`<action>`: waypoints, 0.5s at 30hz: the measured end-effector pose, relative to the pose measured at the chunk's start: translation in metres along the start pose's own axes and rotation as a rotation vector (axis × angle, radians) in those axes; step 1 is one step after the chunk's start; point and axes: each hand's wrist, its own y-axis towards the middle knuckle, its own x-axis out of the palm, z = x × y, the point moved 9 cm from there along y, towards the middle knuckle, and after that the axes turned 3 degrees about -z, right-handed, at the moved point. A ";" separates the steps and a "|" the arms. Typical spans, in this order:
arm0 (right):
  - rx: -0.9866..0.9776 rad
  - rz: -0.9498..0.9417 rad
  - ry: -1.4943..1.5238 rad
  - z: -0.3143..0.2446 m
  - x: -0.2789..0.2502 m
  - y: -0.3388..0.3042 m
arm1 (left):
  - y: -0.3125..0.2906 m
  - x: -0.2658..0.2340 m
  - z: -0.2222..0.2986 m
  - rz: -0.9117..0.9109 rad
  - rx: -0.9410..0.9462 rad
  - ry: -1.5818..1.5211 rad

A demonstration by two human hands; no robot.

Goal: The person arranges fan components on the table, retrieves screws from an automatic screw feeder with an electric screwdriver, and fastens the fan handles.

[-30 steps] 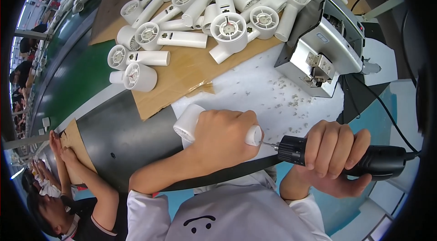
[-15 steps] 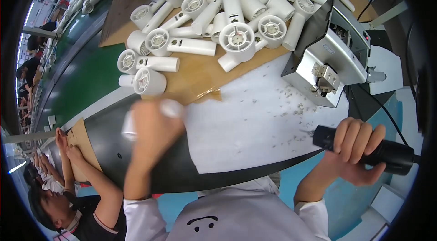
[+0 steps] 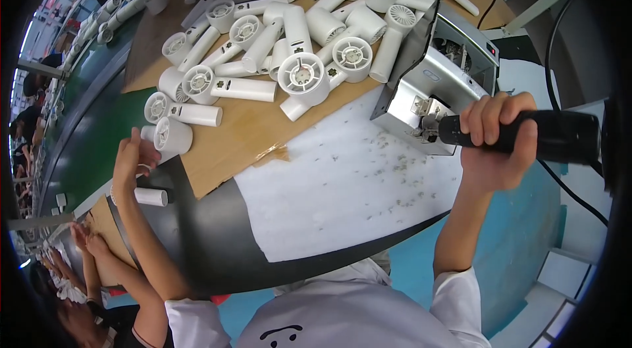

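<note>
My right hand [image 3: 497, 141] is wrapped around a black electric screwdriver [image 3: 546, 137]. The tool's front end meets the metal outlet on the face of a silver screw feeder [image 3: 438, 72]. At the left, my left hand [image 3: 135, 160] has its fingers apart, right beside a white handheld fan body [image 3: 174, 135]; whether they touch it is unclear. Under my left wrist lies another white handle [image 3: 151, 197], its other end hidden by the arm. Small screws [image 3: 401, 167] are scattered over a white sheet [image 3: 296, 216] between my hands.
White fan bodies [image 3: 303, 75] are heaped on brown cardboard [image 3: 217, 157] across the far side. A green conveyor belt [image 3: 92, 124] runs along the left. Black cables [image 3: 573, 197] hang at the right. Another person's hands [image 3: 85, 239] are at the lower left.
My right hand has brought the screwdriver up from above the sheet's right edge to the feeder's outlet. My left hand has moved left, letting go of the white fan body it carried.
</note>
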 end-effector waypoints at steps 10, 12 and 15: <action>0.244 0.338 -0.211 0.019 -0.004 0.013 | 0.003 0.010 0.018 0.310 0.290 -0.492; 0.383 0.303 -0.083 0.035 -0.003 0.009 | -0.045 0.014 0.045 0.289 0.472 -0.845; 0.284 0.123 0.378 0.021 0.012 -0.012 | -0.118 0.043 0.102 0.280 0.799 -0.578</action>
